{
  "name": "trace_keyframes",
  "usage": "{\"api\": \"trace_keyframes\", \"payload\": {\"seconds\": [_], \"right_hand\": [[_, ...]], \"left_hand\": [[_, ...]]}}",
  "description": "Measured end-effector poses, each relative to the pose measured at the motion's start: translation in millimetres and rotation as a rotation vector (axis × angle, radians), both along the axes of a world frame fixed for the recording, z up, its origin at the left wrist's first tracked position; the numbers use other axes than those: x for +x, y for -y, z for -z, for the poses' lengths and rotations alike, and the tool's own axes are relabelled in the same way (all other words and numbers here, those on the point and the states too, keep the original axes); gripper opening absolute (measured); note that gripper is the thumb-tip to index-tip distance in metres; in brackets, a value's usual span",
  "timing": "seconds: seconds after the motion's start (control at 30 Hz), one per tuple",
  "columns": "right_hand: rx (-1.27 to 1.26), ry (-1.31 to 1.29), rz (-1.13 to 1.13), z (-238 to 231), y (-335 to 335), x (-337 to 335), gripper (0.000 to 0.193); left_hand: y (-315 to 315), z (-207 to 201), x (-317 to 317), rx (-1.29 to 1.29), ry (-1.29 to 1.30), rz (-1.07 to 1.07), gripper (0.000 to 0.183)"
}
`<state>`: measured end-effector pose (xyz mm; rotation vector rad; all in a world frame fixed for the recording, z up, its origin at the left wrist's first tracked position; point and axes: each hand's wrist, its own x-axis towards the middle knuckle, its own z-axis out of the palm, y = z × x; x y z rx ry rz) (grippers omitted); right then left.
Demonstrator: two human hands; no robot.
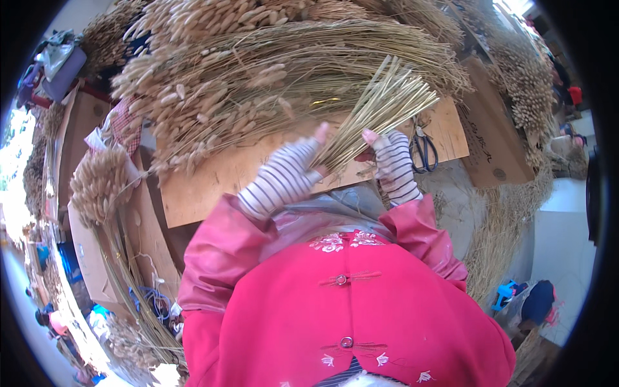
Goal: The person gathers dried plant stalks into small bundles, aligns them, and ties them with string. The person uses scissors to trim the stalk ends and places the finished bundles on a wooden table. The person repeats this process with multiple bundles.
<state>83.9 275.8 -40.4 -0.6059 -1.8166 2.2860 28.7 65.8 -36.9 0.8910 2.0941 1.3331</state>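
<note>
Gripping the stalk bundle with fingers of left hand and right hand over the worktop, probably keeping stalks together.

**Dried Grass Fills a Craft Workshop**

The grass lies heaped across the far side of a wooden counter in what looks like a workshop for dried plants. Dark-handled scissors sit at the counter's right end, next to a cardboard box. More bundles mass beyond the counter's right end, loose straw lies off its near right corner, and a fluffy-headed bunch stands at its left. Over the counter, two hands hold a sheaf.
</note>
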Motion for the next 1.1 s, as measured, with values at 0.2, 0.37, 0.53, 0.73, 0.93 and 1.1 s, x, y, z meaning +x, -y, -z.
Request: {"api": "trace_keyframes", "payload": {"seconds": [0.2, 0.37, 0.53, 0.73, 0.93, 1.1], "right_hand": [[-0.13, -0.01, -0.08, 8, -1, -1, 0.024], [-0.133, -0.04, -0.107, 1, 3, -2, 0.024], [-0.003, -0.118, -0.2, -6, 10, 1, 0.02], [-0.084, -0.187, -0.242, 3, 3, 5, 0.025], [-0.138, -0.198, -0.258, 8, 5, 4, 0.03], [0.193, -0.011, -0.175, -1, 8, 7, 0.031]], "left_hand": [[49, 10, -17, -0.095, 0.471, 0.026, 0.063], [36, 10, 4, 0.057, 0.74, -0.086, 0.047], [13, 0, 10, 0.355, 0.792, 0.002, 0.038], [10, -3, 20, 0.415, 0.94, -0.015, 0.037], [3, -10, 25, 0.363, 0.8, -0.066, 0.033], [-12, -7, 38, 0.233, 0.557, -0.376, 0.045]]}}
